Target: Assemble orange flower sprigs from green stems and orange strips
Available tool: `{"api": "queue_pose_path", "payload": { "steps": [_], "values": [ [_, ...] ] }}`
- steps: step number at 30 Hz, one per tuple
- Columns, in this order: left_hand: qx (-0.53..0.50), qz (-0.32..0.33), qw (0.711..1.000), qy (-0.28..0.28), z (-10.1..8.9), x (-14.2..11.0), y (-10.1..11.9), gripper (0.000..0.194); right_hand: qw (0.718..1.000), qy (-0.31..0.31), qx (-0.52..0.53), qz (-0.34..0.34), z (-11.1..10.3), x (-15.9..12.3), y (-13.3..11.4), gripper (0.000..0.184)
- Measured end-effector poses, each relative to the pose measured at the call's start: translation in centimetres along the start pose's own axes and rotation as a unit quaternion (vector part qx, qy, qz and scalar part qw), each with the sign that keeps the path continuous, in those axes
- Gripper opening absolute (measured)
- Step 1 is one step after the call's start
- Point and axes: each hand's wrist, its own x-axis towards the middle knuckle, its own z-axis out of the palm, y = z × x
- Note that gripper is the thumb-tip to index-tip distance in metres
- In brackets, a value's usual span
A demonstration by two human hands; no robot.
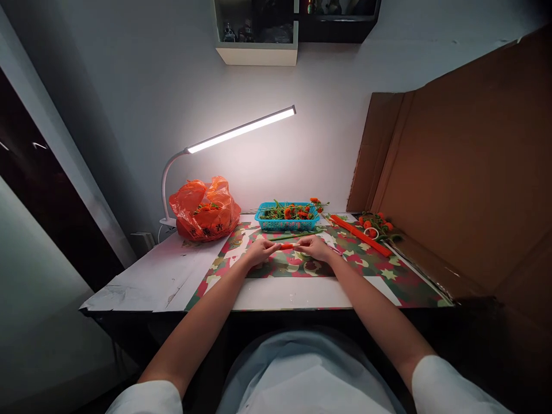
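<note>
Head view: working remotely, I hold a red strip (287,246) over the counter (293,294), left grip (261,251) and right grip (314,248) pinched on opposite ends; seemingly a steadying step, the next move needing even pressure.

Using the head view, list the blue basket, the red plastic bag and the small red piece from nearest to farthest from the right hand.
From the right hand:
1. Small red piece: at its fingertips, between the two hands.
2. Blue basket: beyond the hands, near the wall.
3. Red plastic bag: far over on the left.
</note>
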Motion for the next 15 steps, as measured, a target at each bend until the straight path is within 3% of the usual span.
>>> {"api": "queue_pose_path", "payload": {
  "steps": [4, 9, 15],
  "values": [
    [0.064, 0.025, 0.998, -0.005, -0.3, -0.3, 0.2, 0.058, 0.992, 0.01, -0.125, -0.023, -0.5, 0.0, 0.4, 0.041],
    [0.133, 0.049, 0.99, -0.001, -0.4, -0.5, 1.1, 0.057, 0.946, 0.081, -0.308, -0.052, -0.4, -0.2, 0.0, 0.023],
    [0.154, -0.011, 0.988, 0.022, -0.1, -0.2, 1.5, 0.058, 0.898, 0.167, -0.397, -0.095, 1.1, -0.5, -0.8, 0.023]
  ]
}}
